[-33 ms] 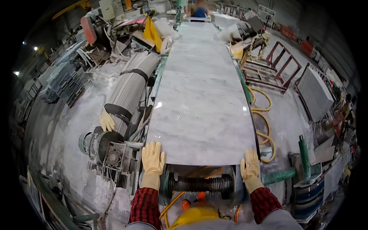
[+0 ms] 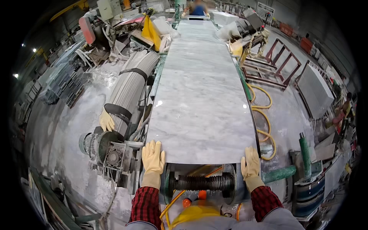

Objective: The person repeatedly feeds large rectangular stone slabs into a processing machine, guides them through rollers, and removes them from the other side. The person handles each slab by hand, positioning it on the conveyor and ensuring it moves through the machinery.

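A long, wet slab of white-grey veined stone [image 2: 201, 103] stretches away from me along the middle of a machine. My left hand [image 2: 153, 159], in a cream rubber glove, lies flat at the slab's near left corner with its fingers stretched out. At the near right corner my right hand [image 2: 250, 165], gloved alike, rests with straight fingers and grips nothing. Between my forearms, below the slab's near edge, a dark ribbed shaft [image 2: 201, 182] runs crosswise. Red-and-black checked cuffs cover both wrists.
An electric motor [image 2: 91, 143] and a strapped grey bellows roll [image 2: 128, 84] stand at the left, with a spare glove [image 2: 106, 120] on the roll. Yellow hose [image 2: 267, 124] coils at the right beside a green post [image 2: 304, 157]. A person [image 2: 198, 9] is at the far end.
The view has shifted very slightly. Both hands stay at the slab's near corners, and the slab shows no clear movement.
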The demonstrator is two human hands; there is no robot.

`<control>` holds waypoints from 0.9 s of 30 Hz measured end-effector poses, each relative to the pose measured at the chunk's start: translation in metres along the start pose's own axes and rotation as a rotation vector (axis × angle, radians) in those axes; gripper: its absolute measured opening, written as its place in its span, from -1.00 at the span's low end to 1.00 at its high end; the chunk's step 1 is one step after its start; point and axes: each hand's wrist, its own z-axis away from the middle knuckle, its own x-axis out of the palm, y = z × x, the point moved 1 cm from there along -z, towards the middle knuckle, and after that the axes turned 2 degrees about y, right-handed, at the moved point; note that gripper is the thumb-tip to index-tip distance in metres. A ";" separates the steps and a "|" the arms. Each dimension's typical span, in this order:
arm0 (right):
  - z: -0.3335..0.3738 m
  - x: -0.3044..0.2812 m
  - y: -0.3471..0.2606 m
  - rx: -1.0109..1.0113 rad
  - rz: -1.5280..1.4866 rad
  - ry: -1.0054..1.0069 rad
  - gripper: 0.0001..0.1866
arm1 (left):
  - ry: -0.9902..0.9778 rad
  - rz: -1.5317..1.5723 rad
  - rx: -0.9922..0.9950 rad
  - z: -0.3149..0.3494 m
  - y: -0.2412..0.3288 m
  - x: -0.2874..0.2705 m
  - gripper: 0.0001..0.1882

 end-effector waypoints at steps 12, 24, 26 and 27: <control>0.008 0.019 0.028 0.056 -0.046 -0.031 -0.46 | 0.006 0.056 -0.003 -0.013 0.007 -0.017 -0.51; -0.020 0.028 0.040 0.073 0.046 -0.205 -0.45 | 0.099 0.051 -0.018 0.007 0.000 -0.016 -0.47; -0.017 0.034 0.045 0.075 0.040 -0.200 -0.45 | 0.076 0.022 -0.026 0.011 -0.001 -0.010 -0.48; -0.014 0.035 0.046 0.080 0.039 -0.193 -0.45 | 0.066 0.011 -0.024 0.010 -0.001 -0.010 -0.48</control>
